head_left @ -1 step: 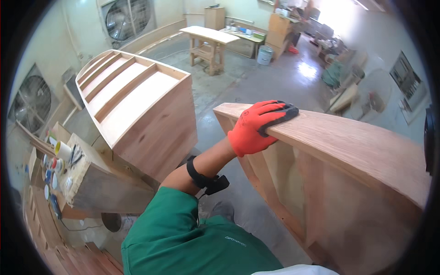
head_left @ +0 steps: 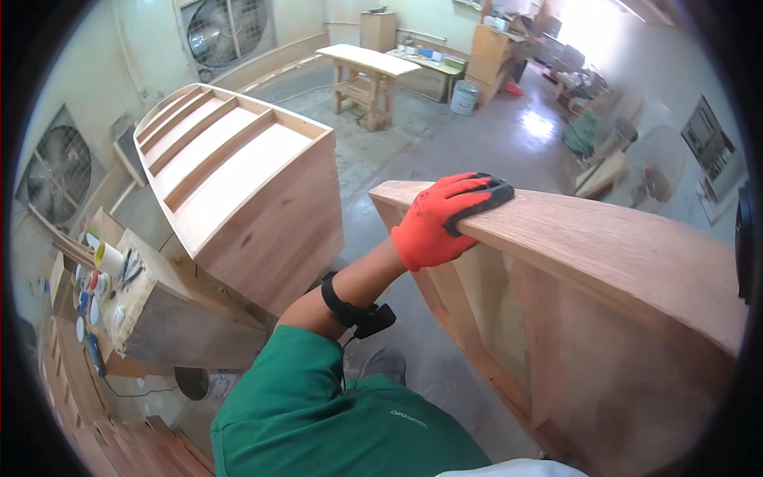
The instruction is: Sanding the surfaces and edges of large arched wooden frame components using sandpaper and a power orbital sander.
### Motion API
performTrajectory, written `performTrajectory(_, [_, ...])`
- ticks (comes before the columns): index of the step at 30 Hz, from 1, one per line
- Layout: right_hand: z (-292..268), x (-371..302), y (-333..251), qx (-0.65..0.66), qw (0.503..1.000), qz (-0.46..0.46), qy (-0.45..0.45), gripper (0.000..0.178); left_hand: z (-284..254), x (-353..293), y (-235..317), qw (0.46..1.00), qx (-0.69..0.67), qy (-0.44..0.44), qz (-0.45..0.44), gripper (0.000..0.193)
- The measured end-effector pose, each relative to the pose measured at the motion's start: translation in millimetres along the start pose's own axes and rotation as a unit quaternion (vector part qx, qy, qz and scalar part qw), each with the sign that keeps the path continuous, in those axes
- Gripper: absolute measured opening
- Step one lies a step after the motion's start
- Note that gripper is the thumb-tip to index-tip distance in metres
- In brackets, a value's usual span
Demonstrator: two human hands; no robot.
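My left hand (head_left: pixel 449 219) wears a red work glove with black fingers and palm. It lies over the top of a large wooden frame piece (head_left: pixel 604 246) with a gently curved upper face. Its fingers reach across that face while the palm presses against the near edge. Where the thumb is, I cannot make out. Below the top, the piece has upright wooden ribs and a thin inner panel. A black strap with a small device (head_left: pixel 369 318) circles my left forearm. My right hand is out of the picture.
Left stands a similar ribbed wooden piece (head_left: pixel 270 222). Beside it a wooden stand (head_left: pixel 187 334) carries a yellow-rimmed cup and tools. Farther off are a small work table (head_left: pixel 369 62), a metal bucket (head_left: pixel 464 97) and wall fans (head_left: pixel 226 32). Planks lie at lower left.
The view has shifted very slightly. My left hand stays in the same place on the wooden frame piece.
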State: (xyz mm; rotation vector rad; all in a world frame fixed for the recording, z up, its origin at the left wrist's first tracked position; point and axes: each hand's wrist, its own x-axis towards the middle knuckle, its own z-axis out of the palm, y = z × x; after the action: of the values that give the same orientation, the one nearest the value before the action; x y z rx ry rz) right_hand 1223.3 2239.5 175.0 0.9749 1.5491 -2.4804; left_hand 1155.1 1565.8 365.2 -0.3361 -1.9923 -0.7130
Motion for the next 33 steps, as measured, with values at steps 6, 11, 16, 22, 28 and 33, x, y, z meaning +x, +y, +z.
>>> performTrajectory(6, [184,78,-43,-0.041,0.996,-0.015,-0.075,0.045,1,13,-137,0.990,-0.034,-0.121,-0.058,0.065])
performTrajectory(11, [280,166,-43,-0.256,0.915,-0.309,-0.028,0.040,22,26,-260,0.979,-0.131,-0.093,-0.121,0.065])
performTrajectory(16, [363,241,-58,-0.421,0.704,-0.569,0.047,0.036,36,75,-353,0.969,-0.167,-0.081,-0.166,0.067])
performTrajectory(22, [498,335,-77,-0.374,0.681,-0.629,-0.007,0.035,59,121,-464,0.961,-0.177,-0.050,-0.205,0.065])
performTrajectory(28, [688,497,-83,-0.106,0.898,-0.383,-0.187,0.045,74,146,-567,0.963,-0.101,0.005,-0.251,0.066])
performTrajectory(33, [908,545,-71,-0.056,0.901,-0.242,-0.356,0.038,70,171,-626,0.950,-0.040,0.086,-0.296,0.065])
